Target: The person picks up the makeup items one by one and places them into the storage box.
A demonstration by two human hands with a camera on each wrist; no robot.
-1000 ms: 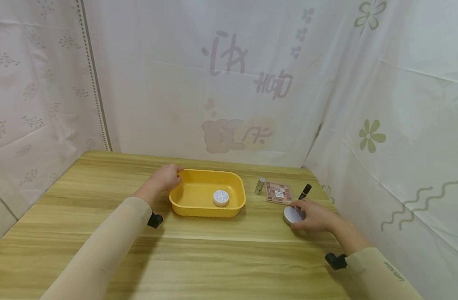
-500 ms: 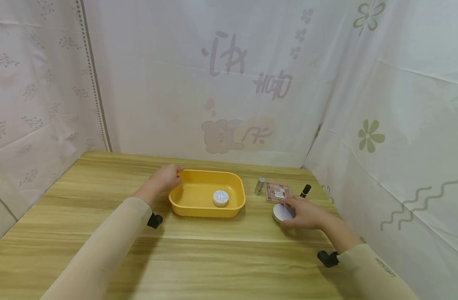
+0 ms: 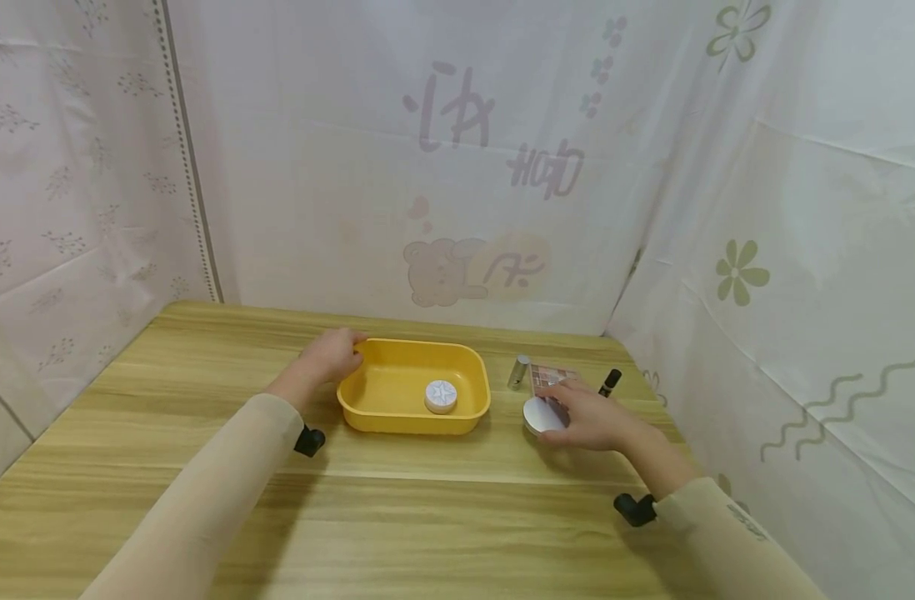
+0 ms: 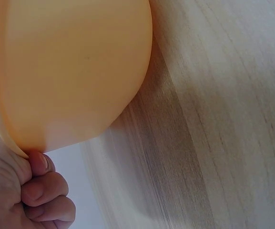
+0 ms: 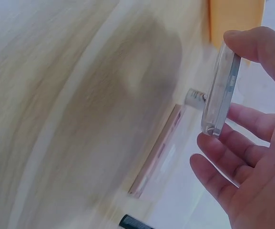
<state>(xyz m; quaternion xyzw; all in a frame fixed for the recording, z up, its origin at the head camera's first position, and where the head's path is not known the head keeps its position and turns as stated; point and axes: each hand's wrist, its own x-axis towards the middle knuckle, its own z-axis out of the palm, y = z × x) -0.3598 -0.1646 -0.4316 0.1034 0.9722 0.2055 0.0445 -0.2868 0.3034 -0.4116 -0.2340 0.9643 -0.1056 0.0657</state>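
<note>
My left hand (image 3: 330, 357) grips the left end of a yellow plastic basin (image 3: 401, 425) by its rim; in the left wrist view the curled fingers (image 4: 44, 188) press against its outer wall. Inside the basin lies a small round white case (image 3: 441, 395) with a star on its lid. To the right, my right hand (image 3: 591, 417) pinches a round, pale powder compact (image 3: 538, 415) by its edges. The right wrist view shows the compact (image 5: 221, 90) edge-on between thumb and fingers, held above the table.
Beyond the right hand lie a silver lipstick-like tube (image 3: 518, 372), a checkered eyeshadow palette (image 3: 551, 377) partly hidden by that hand, and a black-capped pen-like stick (image 3: 611, 382). Printed curtains (image 3: 315, 208) hang along the back and sides of the wooden table (image 3: 427, 525).
My right hand has carried the compact leftward towards the basin, and it now overlaps part of the palette. The left hand and the basin have stayed in place.
</note>
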